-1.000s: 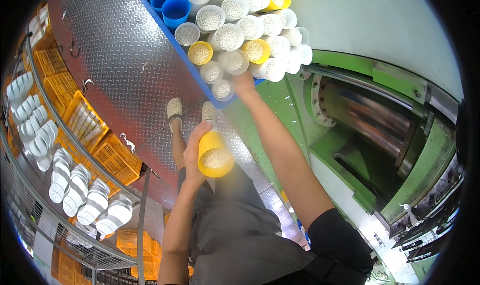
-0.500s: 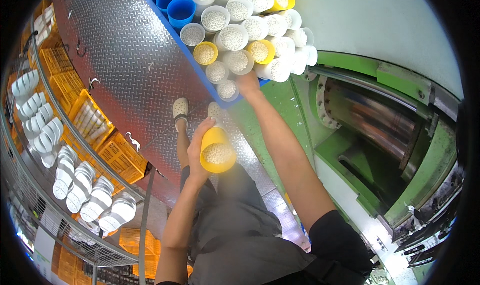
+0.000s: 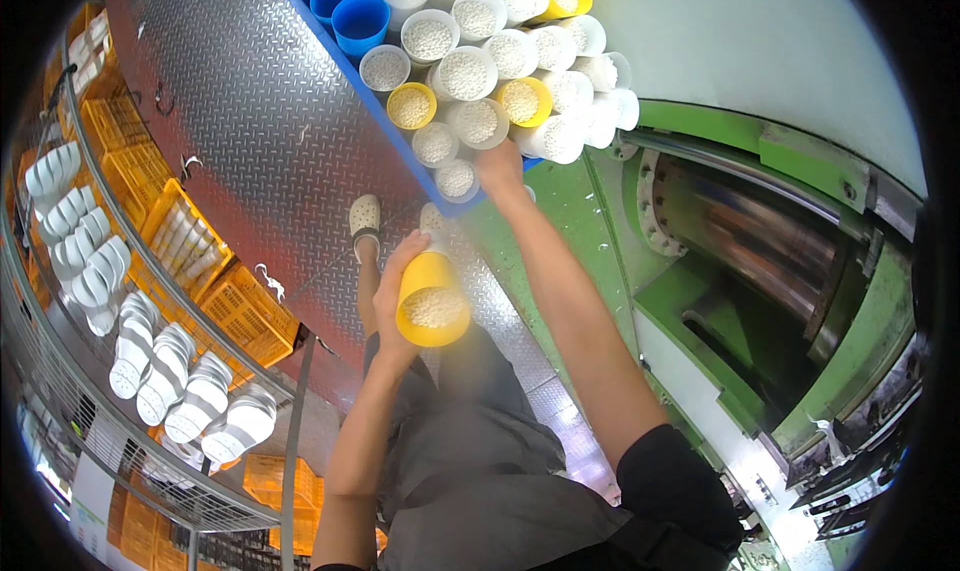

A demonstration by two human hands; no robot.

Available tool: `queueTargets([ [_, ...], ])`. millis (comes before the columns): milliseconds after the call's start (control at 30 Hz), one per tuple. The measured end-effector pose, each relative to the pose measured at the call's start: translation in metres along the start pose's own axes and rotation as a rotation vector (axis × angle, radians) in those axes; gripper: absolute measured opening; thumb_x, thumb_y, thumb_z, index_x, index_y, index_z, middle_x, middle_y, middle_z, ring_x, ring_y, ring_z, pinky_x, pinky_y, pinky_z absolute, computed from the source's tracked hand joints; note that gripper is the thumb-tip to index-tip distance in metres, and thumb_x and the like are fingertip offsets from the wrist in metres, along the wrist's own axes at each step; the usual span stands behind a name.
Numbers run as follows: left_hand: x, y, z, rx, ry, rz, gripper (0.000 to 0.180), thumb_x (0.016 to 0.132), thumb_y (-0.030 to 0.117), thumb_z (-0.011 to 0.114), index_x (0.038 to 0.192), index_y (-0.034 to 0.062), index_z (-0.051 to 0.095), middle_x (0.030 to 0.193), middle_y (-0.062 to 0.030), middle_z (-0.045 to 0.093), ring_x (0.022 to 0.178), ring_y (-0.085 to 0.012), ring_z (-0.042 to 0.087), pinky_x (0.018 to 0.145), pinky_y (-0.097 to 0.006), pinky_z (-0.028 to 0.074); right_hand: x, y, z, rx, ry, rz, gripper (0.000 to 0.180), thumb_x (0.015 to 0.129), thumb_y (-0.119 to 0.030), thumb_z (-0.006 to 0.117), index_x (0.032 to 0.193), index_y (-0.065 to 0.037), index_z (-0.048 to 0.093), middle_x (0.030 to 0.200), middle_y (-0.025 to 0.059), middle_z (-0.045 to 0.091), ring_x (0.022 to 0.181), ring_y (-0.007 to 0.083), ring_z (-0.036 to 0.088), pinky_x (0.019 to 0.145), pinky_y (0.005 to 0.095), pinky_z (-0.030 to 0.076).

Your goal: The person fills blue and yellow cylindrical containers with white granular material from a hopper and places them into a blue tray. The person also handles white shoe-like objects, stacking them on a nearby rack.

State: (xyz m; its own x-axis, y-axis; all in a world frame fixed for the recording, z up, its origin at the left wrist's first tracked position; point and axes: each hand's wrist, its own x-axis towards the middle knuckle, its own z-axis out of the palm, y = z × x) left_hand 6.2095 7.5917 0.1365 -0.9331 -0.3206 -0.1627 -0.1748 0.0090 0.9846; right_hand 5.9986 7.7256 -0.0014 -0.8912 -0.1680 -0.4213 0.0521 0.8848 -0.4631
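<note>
My left hand (image 3: 393,289) is wrapped round a yellow cup (image 3: 433,339) full of white pellets, tipped so its mouth faces me. My right hand (image 3: 499,167) reaches to the near corner of a blue tray (image 3: 405,156). Its fingers are hidden behind a translucent cup of pellets (image 3: 478,124), so their grip does not show. A small pale edge peeks out just right of that wrist. Filling the tray are several white cups, a few yellow cups (image 3: 411,107) with pellets, and blue cups (image 3: 360,23) at its left side.
At left, a curved metal rack (image 3: 205,321) carries white clogs (image 3: 238,423) and pale shoe parts (image 3: 100,271). Orange crates (image 3: 245,316) stand behind its rail. A green machine (image 3: 740,341) with a metal cylinder lies to the right. Patterned metal plate (image 3: 250,101) covers the floor.
My right hand has shifted very slightly, and a pale edge now shows beside its wrist. The left hand keeps the yellow cup in almost the same place.
</note>
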Motion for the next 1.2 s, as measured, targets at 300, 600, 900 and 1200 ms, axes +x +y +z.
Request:
queueTargets([
  [300,0.011,0.001,0.009,0.044,-0.007,0.074,0.064,0.075,0.003,0.081,0.134,0.0002,0.055,0.138,-0.0187,0.057,0.136,-0.0331,0.051,0.112,-0.041,0.04,-0.056,0.007,-0.025,-0.005,0.325,-0.286,0.019,0.082,-0.003,0.068,0.1,-0.005,0.074,0.091,0.0193,0.071,0.082,0.0375,0.069,0.071,0.0435,0.054],
  [600,0.053,0.011,0.063,0.185,0.07,0.189,0.064,0.073,0.009,0.085,0.13,0.0103,0.058,0.13,-0.0158,0.053,0.119,-0.0331,0.056,0.101,-0.041,0.047,-0.114,0.065,-0.045,0.072,0.363,-0.066,0.015,0.087,-0.008,0.069,0.099,-0.002,0.075,0.095,0.0187,0.073,0.084,0.0323,0.071,0.076,0.0397,0.055],
  [900,0.082,-0.02,0.107,0.146,0.199,0.184,0.063,0.071,0.006,0.084,0.129,0.0073,0.059,0.124,-0.0149,0.057,0.115,-0.0321,0.058,0.102,-0.04,0.046,-0.118,0.135,-0.024,0.024,0.303,0.054,0.015,0.088,-0.01,0.068,0.1,-0.003,0.075,0.092,0.0184,0.072,0.08,0.0292,0.072,0.073,0.0376,0.055],
  [1200,0.101,-0.058,0.124,0.511,0.206,0.227,0.068,0.067,0.008,0.082,0.13,0.0053,0.056,0.119,-0.0158,0.059,0.115,-0.0357,0.052,0.101,-0.045,0.038,-0.111,0.101,-0.041,0.281,0.313,0.059,0.018,0.089,-0.01,0.068,0.106,-0.005,0.073,0.097,0.0161,0.069,0.084,0.0292,0.071,0.075,0.0378,0.055],
])
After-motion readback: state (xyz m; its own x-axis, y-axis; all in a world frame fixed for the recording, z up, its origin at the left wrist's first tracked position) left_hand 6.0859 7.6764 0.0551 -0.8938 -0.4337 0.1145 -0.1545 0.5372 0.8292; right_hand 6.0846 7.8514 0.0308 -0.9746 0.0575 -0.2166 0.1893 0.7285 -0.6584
